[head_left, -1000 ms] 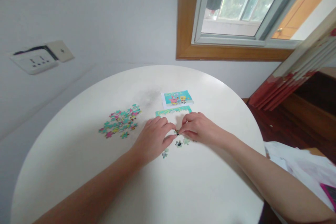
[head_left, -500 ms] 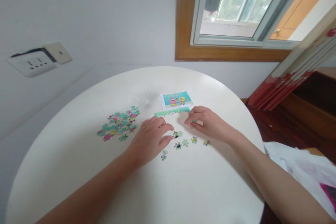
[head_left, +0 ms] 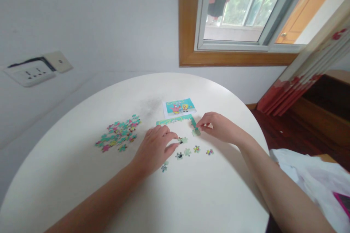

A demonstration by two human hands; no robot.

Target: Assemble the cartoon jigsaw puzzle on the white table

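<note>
My right hand [head_left: 218, 128] pinches a small green puzzle piece [head_left: 196, 132] at the right end of the joined teal puzzle strip [head_left: 175, 119] on the white round table [head_left: 191, 196]. My left hand [head_left: 154, 148] rests on the table with curled fingers, its fingertips touching a loose piece [head_left: 182, 140]. Several loose pieces [head_left: 191, 151] lie just in front of both hands. A heap of teal and pink pieces [head_left: 118, 137] sits to the left. A cartoon reference card [head_left: 179, 106] lies behind the strip.
The table stands against a white wall with a power socket [head_left: 30, 72] on the left. A wooden-framed window [head_left: 235, 49] is behind. A red and cream curtain [head_left: 306, 76] hangs at the right. White cloth [head_left: 308, 182] lies beyond the table's right edge.
My right hand has drawn away from the left and moved back to the strip's right end with a green piece. The left hand has stayed by the loose pieces. The view shifted slightly.
</note>
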